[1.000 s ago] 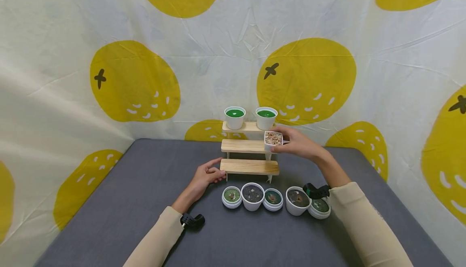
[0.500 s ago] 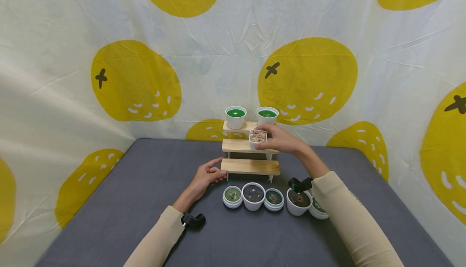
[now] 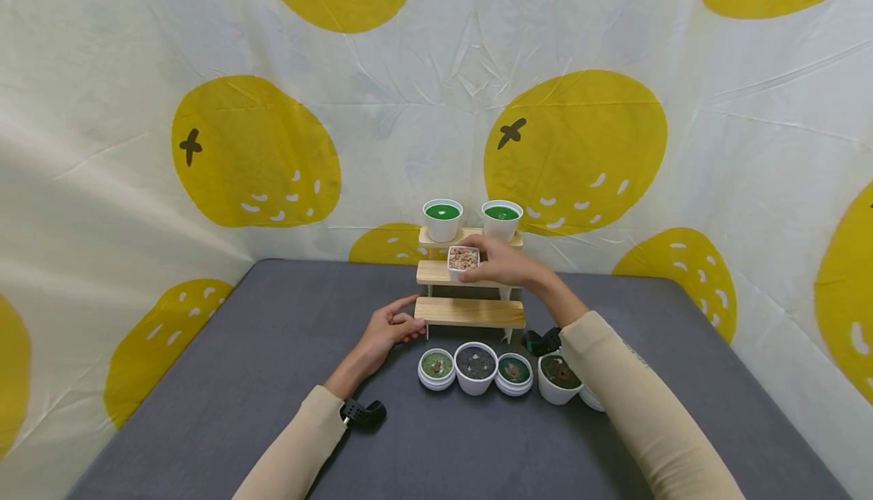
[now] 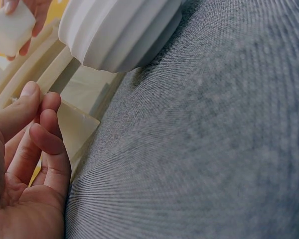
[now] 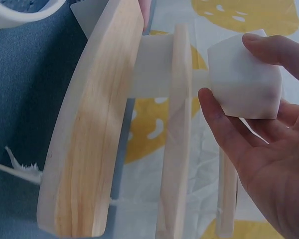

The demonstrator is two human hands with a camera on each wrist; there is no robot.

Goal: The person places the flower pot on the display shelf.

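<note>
A three-step wooden display stand (image 3: 470,312) rises in the middle of the table. At the left end of its lowest shelf, my left hand (image 3: 378,333) pinches the board between thumb and fingers. My right hand (image 3: 501,261) holds a small square white pot (image 3: 464,260) by its sides, thumb in front and fingers behind. Pale brown crumbly bits fill this pot to the top. It overlaps the middle shelf in the head view; in the right wrist view its smooth white wall (image 5: 244,74) shows beside the shelf edges. Two white cups with green tops (image 3: 442,230) (image 3: 501,230) stand on the top shelf.
Before the stand sits a row of white containers: a ribbed green-topped one (image 3: 436,367), a taller dark one (image 3: 475,367), a ribbed teal one (image 3: 514,373) and a brown one (image 3: 558,379). The right sleeve partly covers another. A patterned cloth (image 3: 409,144) hangs behind the grey table (image 3: 225,379).
My right hand has carried the square pot leftward along the middle shelf, from its right end to left of centre. My left hand has stayed at the lowest shelf's end.
</note>
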